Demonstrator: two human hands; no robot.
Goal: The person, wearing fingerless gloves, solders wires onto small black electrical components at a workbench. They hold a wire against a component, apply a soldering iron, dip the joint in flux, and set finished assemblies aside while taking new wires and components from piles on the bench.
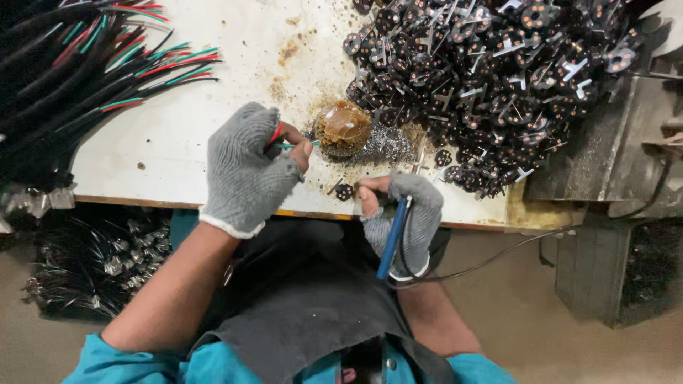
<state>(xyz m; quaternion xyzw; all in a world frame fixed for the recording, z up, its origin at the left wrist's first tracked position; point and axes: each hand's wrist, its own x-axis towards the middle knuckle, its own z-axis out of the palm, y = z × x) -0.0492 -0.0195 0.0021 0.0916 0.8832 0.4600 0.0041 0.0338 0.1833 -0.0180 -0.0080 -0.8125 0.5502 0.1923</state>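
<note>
Your left hand (249, 167), in a grey knitted glove with the fingertips bare, is closed around a few thin wires (284, 139), red and green, pinched between thumb and fingers so that their ends point at the brown lump of flux (343, 128) on the white bench top (171, 135). The wire tips sit just beside that lump, on its left edge; whether they touch it you cannot tell from here. Your right hand (405, 213), gloved the same way, lies just below and to the right of the lump, at the near edge of the bench, and is wrapped tight around a blue-handled soldering iron (393, 238) whose black cord (484, 267) trails off to the right. One small black disc (344, 190) lies loose just below the lump, near your right thumb. To the right of the lump and above it a large heap of black round parts with metal prongs (498, 78) covers the bench; nothing walls it in. A patch of grey metal filings (388, 146) spreads from the lump toward that heap. Well to the left of the lump, a thick bundle of black cables with red and green cores (78, 64) lies across the bench corner. Below the bench on that side, more cables with metal ends (99, 263) sit in a dark pile.
</note>
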